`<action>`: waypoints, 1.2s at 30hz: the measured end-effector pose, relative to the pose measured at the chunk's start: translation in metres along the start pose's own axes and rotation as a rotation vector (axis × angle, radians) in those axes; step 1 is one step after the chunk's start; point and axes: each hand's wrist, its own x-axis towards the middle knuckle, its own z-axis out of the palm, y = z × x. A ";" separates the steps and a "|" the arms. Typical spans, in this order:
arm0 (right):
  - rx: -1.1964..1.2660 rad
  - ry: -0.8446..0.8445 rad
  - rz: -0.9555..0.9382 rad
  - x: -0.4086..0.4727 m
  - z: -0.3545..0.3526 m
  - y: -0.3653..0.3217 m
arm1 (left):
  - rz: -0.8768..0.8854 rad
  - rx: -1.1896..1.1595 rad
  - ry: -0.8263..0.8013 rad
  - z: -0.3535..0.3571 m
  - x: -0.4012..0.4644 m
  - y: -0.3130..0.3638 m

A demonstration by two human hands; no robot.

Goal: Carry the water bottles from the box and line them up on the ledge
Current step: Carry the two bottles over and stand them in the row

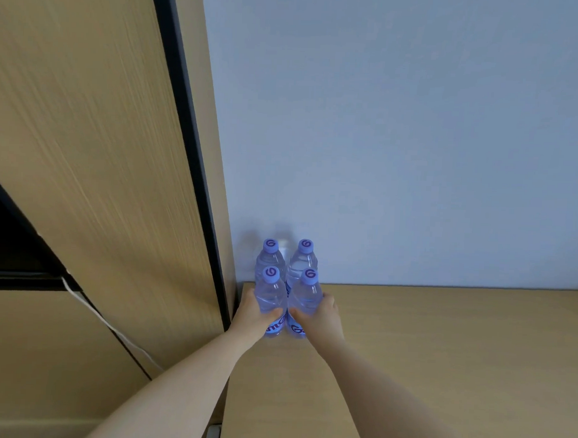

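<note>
Two bottles gripped at once, one per hand, to halve the trips from the box (box not in view). Left hand (252, 312) wrapped round the near left bottle (271, 300), thumb across the front just above the label and fingers (247, 294) curled behind on the cupboard side; right hand (320, 313) wrapped the same way round the near right bottle (306, 303), thumb in front, fingers round the far side. Both held low on the body, probably so the bases can be seen and steered down flat. Both upright, caps up, side by side and almost touching, set directly in front of the two back bottles: far left bottle (270, 255) and far right bottle (304, 254), which stand free against the wall (398, 140). All four packed into the corner of the ledge (440, 355) where wall meets tall cupboard (87, 146), likely to start the rows from a fixed edge and leave the rest of the ledge open for more. Cannot tell for sure whether the near pair already rests on the ledge or hangs just above it; bases look at or very near the wood. Judged stage: setting down the second pair, grip not yet released. White cable (91, 310) running down beside the cupboard, well clear of the bottles.
</note>
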 end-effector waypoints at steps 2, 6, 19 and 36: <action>-0.126 -0.053 0.022 -0.006 -0.004 0.005 | -0.116 0.129 0.049 -0.001 -0.010 -0.004; -0.258 -0.106 -0.029 -0.025 -0.019 0.009 | -0.310 0.532 0.053 -0.006 -0.039 -0.004; -0.664 -0.511 -0.384 -0.116 0.050 -0.034 | -0.508 0.764 0.197 -0.077 -0.195 -0.011; -0.891 -0.992 -0.881 -0.350 0.397 -0.150 | -0.997 0.679 0.601 -0.351 -0.465 -0.129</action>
